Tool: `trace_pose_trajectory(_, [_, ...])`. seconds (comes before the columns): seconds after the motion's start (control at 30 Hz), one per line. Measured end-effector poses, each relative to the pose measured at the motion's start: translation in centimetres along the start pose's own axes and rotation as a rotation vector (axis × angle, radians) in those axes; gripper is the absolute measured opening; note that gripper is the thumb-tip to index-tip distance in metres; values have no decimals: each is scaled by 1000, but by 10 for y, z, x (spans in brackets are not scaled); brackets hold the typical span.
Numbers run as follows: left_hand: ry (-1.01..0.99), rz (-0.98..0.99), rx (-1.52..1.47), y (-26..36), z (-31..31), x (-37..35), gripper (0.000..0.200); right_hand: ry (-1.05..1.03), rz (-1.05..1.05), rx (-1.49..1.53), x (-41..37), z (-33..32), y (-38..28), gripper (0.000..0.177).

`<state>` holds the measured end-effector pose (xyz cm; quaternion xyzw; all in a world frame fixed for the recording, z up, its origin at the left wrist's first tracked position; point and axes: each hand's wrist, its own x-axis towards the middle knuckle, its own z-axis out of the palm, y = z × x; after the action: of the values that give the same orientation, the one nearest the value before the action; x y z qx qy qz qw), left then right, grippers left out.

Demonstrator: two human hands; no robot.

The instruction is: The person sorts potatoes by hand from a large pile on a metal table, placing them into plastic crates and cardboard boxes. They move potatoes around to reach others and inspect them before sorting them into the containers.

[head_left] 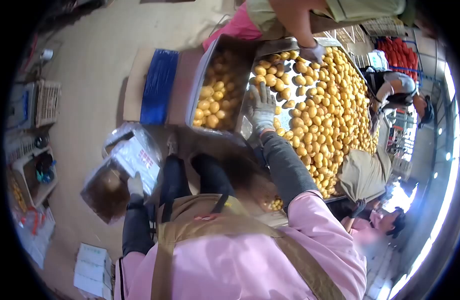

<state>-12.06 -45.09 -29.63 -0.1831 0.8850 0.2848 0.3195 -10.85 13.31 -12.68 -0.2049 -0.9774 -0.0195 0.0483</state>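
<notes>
My right hand (pixel 262 107), in a pale work glove, lies with fingers spread at the near left edge of a heap of yellow potatoes (pixel 320 120) on a shiny metal sorting table (pixel 286 113). Several potatoes are just beyond its fingertips. Left of it, a tub (pixel 194 111) holds more potatoes (pixel 210 105). Down at my left side, my left hand (pixel 136 185), also gloved, grips the rim of a tilted white carton (pixel 135 159) with clear plastic around it. The carton's inside looks brown and blurred; the fingertips are partly hard to make out.
Across the table, another person's gloved hand (pixel 311 52) reaches into the potatoes. Further co-workers stand at the right. A blue sheet (pixel 160 86) lies beside the tub. White boxes (pixel 92 270) and crates (pixel 48 103) stand on the floor at left. A brown cloth (pixel 365 172) covers the table's right end.
</notes>
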Motion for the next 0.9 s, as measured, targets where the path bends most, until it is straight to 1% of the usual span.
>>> trace_pose_trajectory(0.03, [-7,-2,-74,-6,-21,0,62,-2,5,19,-2,0,1,62])
trace_pose_trajectory(0.07, [9,107,-155,-33,-35,9,60,11,16,25,-1,-8,-4,63])
trace_pose_trajectory(0.1, [-58,103,-191,-12,-70,-12,58,2,33,11,-1,-4,-3,65])
trace_pose_trajectory(0.13, [-51,110,-222,-18,-90,-14,57,-8,28,11,0,-10,-4,66])
trace_pose_trajectory(0.17, [-81,34,-292,-39,-103,-4,59,-17,22,12,0,-17,-6,67])
trace_pose_trajectory(0.2, [-68,-90,-484,-51,-113,-1,61,-60,29,13,1,-23,-6,67])
trace_pose_trajectory(0.23, [-97,66,-519,-36,-129,-17,66,-98,35,15,2,-28,-6,68])
trace_pose_trajectory(0.27, [-54,36,-497,-25,-133,-21,66,-134,38,18,5,-32,-5,68])
trace_pose_trajectory(0.3, [-7,6,-477,-17,-137,-23,66,69,-7,18,1,-23,-3,66])
trace_pose_trajectory(0.37, [88,-65,-430,1,-146,-33,67,-26,25,-62,3,-27,-7,56])
trace_pose_trajectory(0.4, [151,-35,-369,21,-146,-44,67,13,44,9,3,-28,-9,54])
trace_pose_trajectory(0.43, [217,32,-381,42,-142,-56,63,55,66,77,4,-29,-9,52])
trace_pose_trajectory(0.47, [232,26,-463,62,-138,-61,61,95,93,142,3,-31,-8,50])
trace_pose_trajectory(0.5, [242,17,-543,78,-134,-65,60,50,94,135,0,-35,-6,49])
trace_pose_trajectory(0.57, [197,-32,-572,129,-138,-90,62,-45,90,119,-6,-46,-2,49])
trace_pose_trajectory(0.6, [177,-61,-589,151,-140,-100,63,-33,97,125,-8,-46,-1,48])
trace_pose_trajectory(0.7, [149,-81,-780,182,-139,-105,59,40,83,180,-12,-47,3,46])
trace_pose_trajectory(0.73, [148,-106,-695,209,-143,-127,59,92,68,203,-12,-43,4,46])
trace_pose_trajectory(0.77, [125,-59,-593,187,-148,-100,57,178,66,222,-13,-41,3,46])
trace_pose_trajectory(0.83, [171,12,-532,191,-141,-100,57,180,73,212,-12,-35,3,48])
trace_pose_trajectory(0.9, [329,174,-450,187,-127,-95,63,163,55,214,-11,-37,5,49])
